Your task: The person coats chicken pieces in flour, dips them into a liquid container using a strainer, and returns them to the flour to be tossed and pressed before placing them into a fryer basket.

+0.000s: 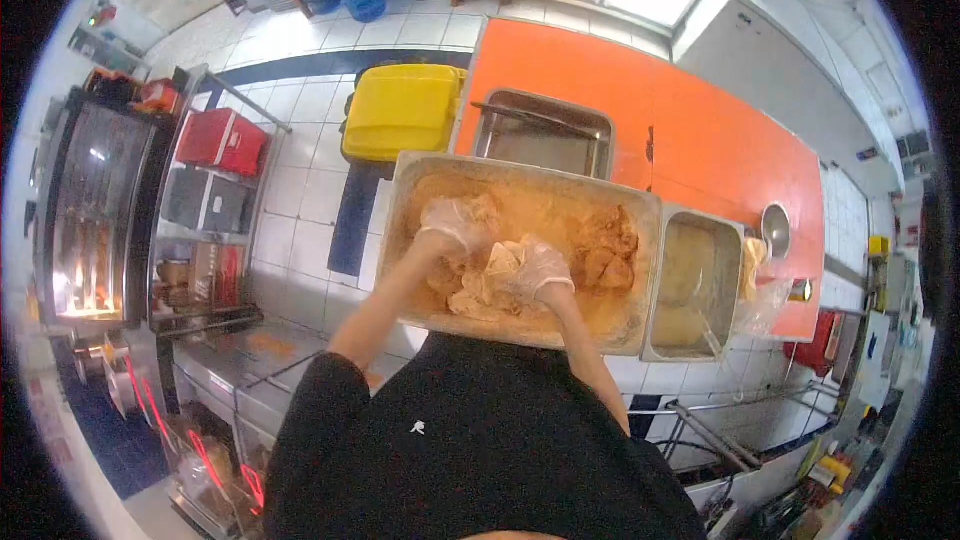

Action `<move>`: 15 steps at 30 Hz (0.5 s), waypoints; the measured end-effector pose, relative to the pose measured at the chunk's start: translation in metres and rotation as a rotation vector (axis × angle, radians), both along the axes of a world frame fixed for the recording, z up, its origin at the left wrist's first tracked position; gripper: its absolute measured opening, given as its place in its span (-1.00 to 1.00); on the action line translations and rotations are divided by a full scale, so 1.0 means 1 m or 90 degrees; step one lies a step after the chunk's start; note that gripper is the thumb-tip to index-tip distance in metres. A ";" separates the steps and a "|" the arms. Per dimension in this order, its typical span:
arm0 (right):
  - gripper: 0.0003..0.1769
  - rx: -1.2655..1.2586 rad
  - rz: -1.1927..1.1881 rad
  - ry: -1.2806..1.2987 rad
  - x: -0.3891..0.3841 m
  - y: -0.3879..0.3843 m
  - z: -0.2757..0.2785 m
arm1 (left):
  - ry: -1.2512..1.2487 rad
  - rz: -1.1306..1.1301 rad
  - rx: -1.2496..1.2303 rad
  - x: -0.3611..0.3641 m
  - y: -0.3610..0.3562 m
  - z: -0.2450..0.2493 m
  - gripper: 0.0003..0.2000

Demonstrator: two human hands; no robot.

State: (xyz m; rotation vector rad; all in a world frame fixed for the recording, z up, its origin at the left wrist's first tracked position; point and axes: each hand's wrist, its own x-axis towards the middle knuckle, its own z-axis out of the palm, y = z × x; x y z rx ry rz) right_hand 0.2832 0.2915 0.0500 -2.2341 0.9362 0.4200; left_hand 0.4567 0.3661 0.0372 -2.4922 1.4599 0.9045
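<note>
Both my hands wear clear plastic gloves and work inside a large metal tub [653, 240] of orange-tan breading flour [545, 210]. My left hand [448, 222] reaches into the tub's left side, against coated chicken pieces [484, 208]; its fingers are hidden among them, so whether it grips one I cannot tell. Near the middle, my right hand [535, 268] is closed on a pale floured chicken piece [504, 259]. More coated chicken [480, 302] lies just below the hands. A darker heap of chicken [606, 248] rests at the tub's right.
A smaller metal pan [740, 285] of pale liquid adjoins the tub on the right. Behind it, an orange table [720, 145] carries a rectangular tray [545, 145] and a metal bowl [775, 230]. A yellow bin [405, 112] stands back left, shelving with a red box [222, 143] farther left.
</note>
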 end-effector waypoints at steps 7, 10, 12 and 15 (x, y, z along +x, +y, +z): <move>-0.60 -0.303 0.224 -0.025 -0.005 0.007 -0.155 | -0.061 0.118 -0.010 -0.022 -0.023 -0.090 -0.44; -0.60 -0.133 0.198 0.081 -0.002 0.004 -0.081 | -0.060 0.065 -0.049 -0.028 -0.013 -0.014 -0.47; -0.61 -0.202 0.018 -0.053 -0.013 0.016 -0.141 | -0.105 -0.028 -0.127 -0.026 -0.001 -0.026 -0.52; -0.60 -0.208 0.125 0.006 0.008 0.012 -0.152 | -0.130 0.030 -0.124 -0.048 -0.025 -0.057 -0.56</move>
